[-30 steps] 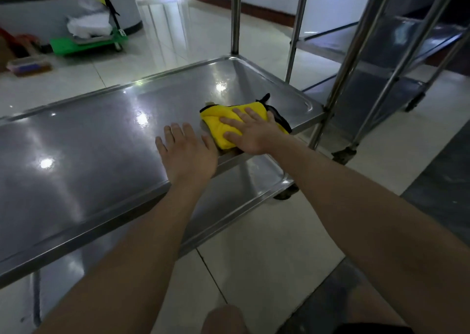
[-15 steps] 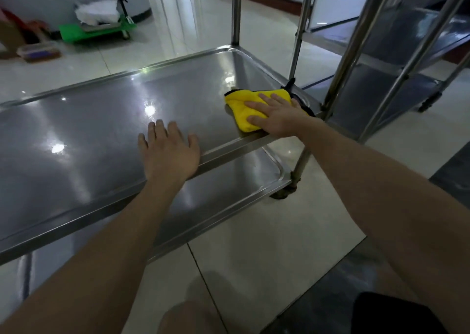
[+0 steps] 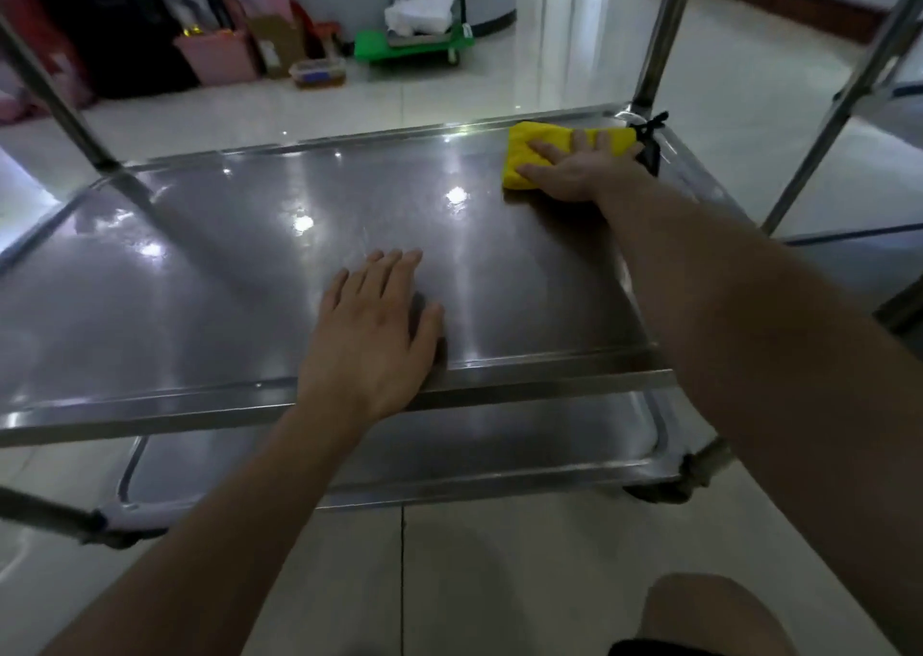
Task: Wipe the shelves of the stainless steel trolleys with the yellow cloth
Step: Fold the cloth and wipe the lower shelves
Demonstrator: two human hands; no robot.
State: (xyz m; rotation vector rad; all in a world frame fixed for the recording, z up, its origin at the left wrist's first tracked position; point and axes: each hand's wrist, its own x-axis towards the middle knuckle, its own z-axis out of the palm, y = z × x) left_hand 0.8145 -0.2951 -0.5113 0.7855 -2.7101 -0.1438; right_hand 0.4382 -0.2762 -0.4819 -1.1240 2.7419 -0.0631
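Cloth [image 3: 559, 148], yellow, lies flat at the far right corner of the steel shelf [image 3: 200, 281]; the right hand [image 3: 582, 173] presses on it, palm down, fingers straight and spread; the left hand [image 3: 372, 328] rests flat on bare metal by the near edge, fingers straight and close together, well apart from the cloth; a lower shelf [image 3: 499, 450] shows beneath the near edge.
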